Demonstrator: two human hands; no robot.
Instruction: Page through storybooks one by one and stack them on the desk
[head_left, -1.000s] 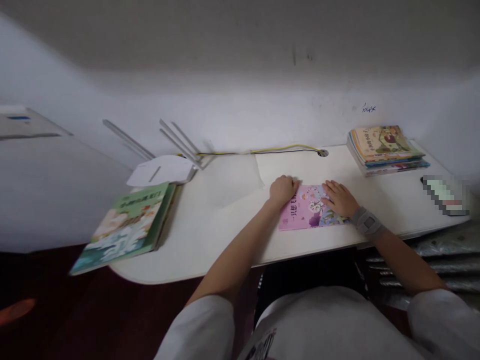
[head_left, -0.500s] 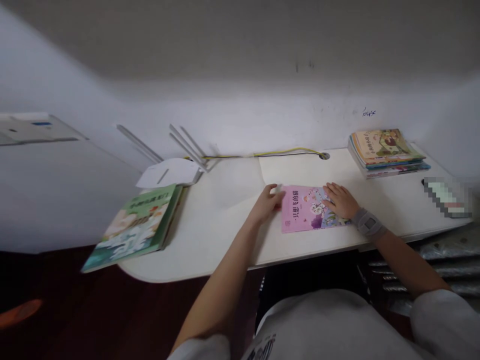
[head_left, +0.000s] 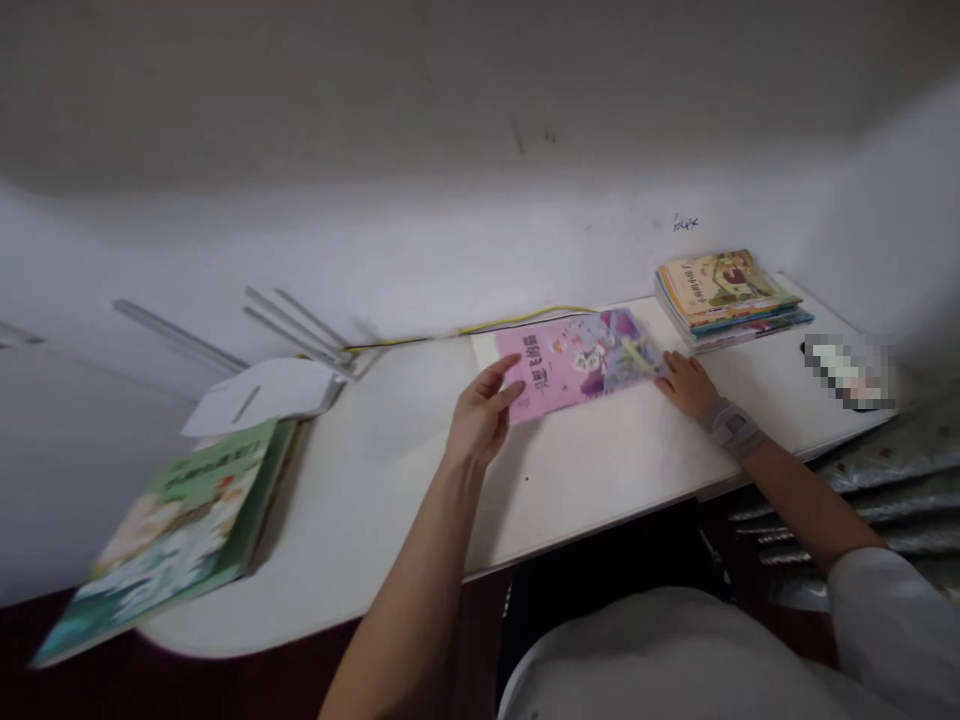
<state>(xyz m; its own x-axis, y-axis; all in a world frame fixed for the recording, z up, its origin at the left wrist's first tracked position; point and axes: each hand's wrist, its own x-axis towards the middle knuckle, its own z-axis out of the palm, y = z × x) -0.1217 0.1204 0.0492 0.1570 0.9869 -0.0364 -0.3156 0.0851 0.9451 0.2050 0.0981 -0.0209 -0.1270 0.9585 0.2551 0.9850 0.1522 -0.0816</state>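
A pink picture book (head_left: 577, 362) with a printed Chinese title lies turned at a slant on the white desk (head_left: 600, 490). My left hand (head_left: 480, 415) is at the book's left end, its fingers spread and its fingertips at the lower edge. My right hand (head_left: 686, 388), with a grey wrist brace (head_left: 731, 427) above it, lies flat on the desk with its fingertips against the book's right corner. Neither hand grips the book.
A stack of picture books (head_left: 724, 300) stands at the desk's back right, and a blurred, pixelated object (head_left: 847, 372) lies near the right edge. A green book (head_left: 180, 535) overhangs the left edge. White paper (head_left: 259, 397), grey metal rods (head_left: 300, 330) and a yellow-black cable (head_left: 525, 325) lie beyond.
The pink book has turned and slid toward the wall. My left hand has moved from its left edge to the lower left end. The whole view has swung, shifting the desk left.
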